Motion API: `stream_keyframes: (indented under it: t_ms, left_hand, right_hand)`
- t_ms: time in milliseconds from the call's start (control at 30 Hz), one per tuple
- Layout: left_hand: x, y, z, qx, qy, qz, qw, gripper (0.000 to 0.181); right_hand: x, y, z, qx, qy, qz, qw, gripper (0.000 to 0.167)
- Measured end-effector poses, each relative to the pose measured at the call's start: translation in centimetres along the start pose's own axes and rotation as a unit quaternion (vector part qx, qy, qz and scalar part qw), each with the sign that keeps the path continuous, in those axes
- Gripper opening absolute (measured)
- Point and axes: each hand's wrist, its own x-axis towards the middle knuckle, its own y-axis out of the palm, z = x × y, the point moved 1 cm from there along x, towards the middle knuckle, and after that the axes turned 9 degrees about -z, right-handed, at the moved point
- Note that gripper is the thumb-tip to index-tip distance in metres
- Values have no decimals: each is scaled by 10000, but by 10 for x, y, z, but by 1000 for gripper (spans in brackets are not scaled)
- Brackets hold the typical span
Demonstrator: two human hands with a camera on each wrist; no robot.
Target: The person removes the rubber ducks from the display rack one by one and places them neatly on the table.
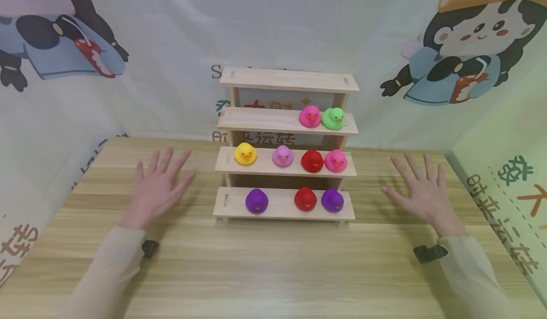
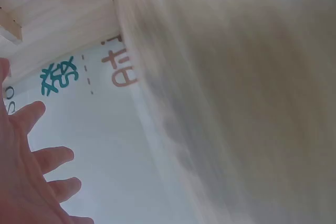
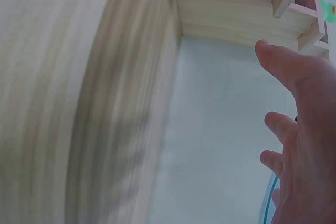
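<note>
My left hand [image 1: 155, 188] is spread palm down to the left of a stepped wooden rack [image 1: 239, 210], holding nothing. To the rack's right, my right hand [image 1: 420, 193] is spread the same way, also holding nothing. The bottom shelf carries a purple duck [image 1: 257, 201], a red duck [image 1: 305, 199] and a second purple duck [image 1: 332, 200]. One shelf up sit a yellow duck [image 1: 245, 154], a lilac duck [image 1: 283, 156], a red duck [image 1: 312, 161] and a pink duck [image 1: 336, 161]. Above them are a pink duck [image 1: 310, 117] and a green duck [image 1: 333, 118]. The top shelf [image 1: 288, 79] bears no duck.
The rack stands on a wood-grain table [image 1: 273, 267]. Printed cloth [image 1: 171, 72] with cartoon figures and lettering hangs behind the table and along both sides. A dark wrist device [image 1: 430, 253] sits at the right sleeve, another [image 1: 150, 248] at the left.
</note>
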Motion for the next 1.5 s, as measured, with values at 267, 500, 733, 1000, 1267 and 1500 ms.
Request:
stream_keyframes:
  t_ms: [267,500,733,1000,1267,1500]
  left_hand:
    - [19,-3,-16,-556,8,-345,9979,64]
    - [39,-6,-32,-1556,5,-639,9857,63]
    - [63,-8,-51,-2206,10,-678,9730,62]
    - [84,-6,-67,-2588,-338,-563,9637,66]
    - [95,1,-73,-3359,-498,-586,9388,67]
    - [98,5,-73,-3642,-507,-401,9291,66]
  right_hand:
    - [16,-6,10,237,-350,-484,9979,74]
    - [35,-10,26,471,-865,-1096,9891,67]
    - [56,-15,39,692,-1131,-1348,9820,58]
    - [79,-19,56,1084,-1245,-1479,9751,50]
    - [98,-26,72,1566,-1349,-1587,9654,48]
    - [112,-30,78,2151,-1399,-1538,9542,45]
